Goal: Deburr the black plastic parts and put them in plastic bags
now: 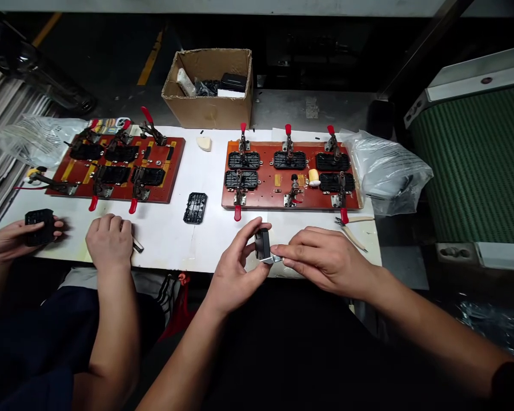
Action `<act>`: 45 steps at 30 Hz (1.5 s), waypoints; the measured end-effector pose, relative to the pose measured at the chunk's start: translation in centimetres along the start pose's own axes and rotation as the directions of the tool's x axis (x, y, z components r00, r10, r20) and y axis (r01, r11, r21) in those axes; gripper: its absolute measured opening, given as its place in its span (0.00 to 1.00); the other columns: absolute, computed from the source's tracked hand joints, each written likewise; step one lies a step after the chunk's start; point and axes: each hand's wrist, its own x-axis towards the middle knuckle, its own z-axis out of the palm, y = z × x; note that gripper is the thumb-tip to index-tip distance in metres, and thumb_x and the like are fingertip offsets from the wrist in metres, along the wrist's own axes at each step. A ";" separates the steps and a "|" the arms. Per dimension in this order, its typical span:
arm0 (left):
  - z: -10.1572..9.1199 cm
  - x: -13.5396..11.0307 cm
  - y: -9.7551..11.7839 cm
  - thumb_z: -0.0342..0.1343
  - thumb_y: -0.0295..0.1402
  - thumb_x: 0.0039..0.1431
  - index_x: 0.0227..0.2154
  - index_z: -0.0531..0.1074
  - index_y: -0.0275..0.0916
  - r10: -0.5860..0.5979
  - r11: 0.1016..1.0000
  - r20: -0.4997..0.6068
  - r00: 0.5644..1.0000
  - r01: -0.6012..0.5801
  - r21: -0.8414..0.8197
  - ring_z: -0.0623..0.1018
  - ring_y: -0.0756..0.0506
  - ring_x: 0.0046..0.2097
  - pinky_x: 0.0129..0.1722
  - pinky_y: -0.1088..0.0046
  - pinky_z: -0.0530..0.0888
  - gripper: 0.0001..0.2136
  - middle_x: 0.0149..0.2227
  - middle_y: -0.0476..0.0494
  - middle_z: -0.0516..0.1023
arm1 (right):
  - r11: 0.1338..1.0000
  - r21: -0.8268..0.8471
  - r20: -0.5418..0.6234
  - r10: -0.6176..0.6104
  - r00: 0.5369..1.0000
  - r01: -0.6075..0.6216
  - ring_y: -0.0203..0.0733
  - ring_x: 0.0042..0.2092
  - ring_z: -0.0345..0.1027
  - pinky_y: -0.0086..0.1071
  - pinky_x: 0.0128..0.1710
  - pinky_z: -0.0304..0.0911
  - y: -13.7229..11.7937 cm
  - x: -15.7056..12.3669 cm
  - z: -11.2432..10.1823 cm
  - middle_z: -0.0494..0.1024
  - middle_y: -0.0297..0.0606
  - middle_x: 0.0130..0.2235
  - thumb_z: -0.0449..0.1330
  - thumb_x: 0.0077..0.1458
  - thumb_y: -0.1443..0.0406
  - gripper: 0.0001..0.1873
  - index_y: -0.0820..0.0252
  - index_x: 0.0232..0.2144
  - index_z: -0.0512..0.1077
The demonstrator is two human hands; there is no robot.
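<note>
My left hand (233, 277) grips a small black plastic housing (262, 244) by its edges, thumb below and fingers above, and holds it upright on edge over the table's front edge. My right hand (329, 257) pinches a small, flat, shiny metal blade-like piece (276, 259) against the housing's lower right side; its exact kind is partly hidden by the fingers. Just beyond my hands lies a red-brown clamping fixture (263, 197) with red-handled toggle clamps, several of them over black ribbed plastic parts. One loose black ribbed plate (195, 208) lies on the white table to the left.
Side cutters (351, 231) lie right of the fixture, near a plastic bag (389, 174). A cardboard box (212, 111) stands behind. On the left, a co-worker's hands (109, 242) are beside a second fixture (165, 191). A green conveyor belt (484, 160) is at right.
</note>
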 end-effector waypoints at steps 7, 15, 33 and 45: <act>0.3 0.0 0.6 0.62 0.23 0.63 0.65 0.68 0.51 0.011 0.999 0.056 0.998 -0.014 0.048 0.72 0.38 0.67 0.66 0.59 0.73 0.29 0.66 0.42 0.71 | 0.999 0.018 -0.037 0.046 0.998 -0.045 0.40 0.40 0.73 0.34 0.41 0.67 0.9 -0.3 -0.3 0.80 0.38 0.41 0.59 0.72 0.64 0.15 0.53 0.58 0.77; 1.4 0.1 1.6 0.61 0.25 0.64 0.65 0.68 0.54 -0.024 0.998 0.148 0.989 0.017 0.053 0.74 0.37 0.65 0.67 0.56 0.73 0.29 0.67 0.44 0.70 | 0.931 0.097 -0.117 0.361 0.925 -0.351 0.36 0.39 0.72 0.30 0.40 0.63 2.1 0.0 -2.1 0.79 0.36 0.41 0.59 0.72 0.57 0.13 0.57 0.51 0.77; 2.1 0.0 0.1 0.66 0.32 0.63 0.65 0.68 0.51 -0.161 0.977 0.165 0.973 0.180 -0.110 0.76 0.36 0.63 0.63 0.58 0.76 0.28 0.68 0.40 0.69 | 0.860 0.299 -0.141 0.467 0.873 -0.413 0.33 0.30 0.61 0.27 0.31 0.54 1.8 0.3 0.4 0.69 0.28 0.29 0.65 0.65 0.51 0.19 0.58 0.31 0.69; 1.9 1.0 -0.6 0.68 0.32 0.62 0.63 0.66 0.49 -0.126 0.958 0.010 0.992 0.125 -0.258 0.75 0.38 0.64 0.61 0.62 0.76 0.29 0.63 0.39 0.73 | 0.749 0.661 -0.026 0.088 0.996 -0.049 0.32 0.31 0.71 0.25 0.35 0.68 -0.2 -1.8 2.0 0.79 0.34 0.32 0.62 0.69 0.60 0.11 0.58 0.47 0.81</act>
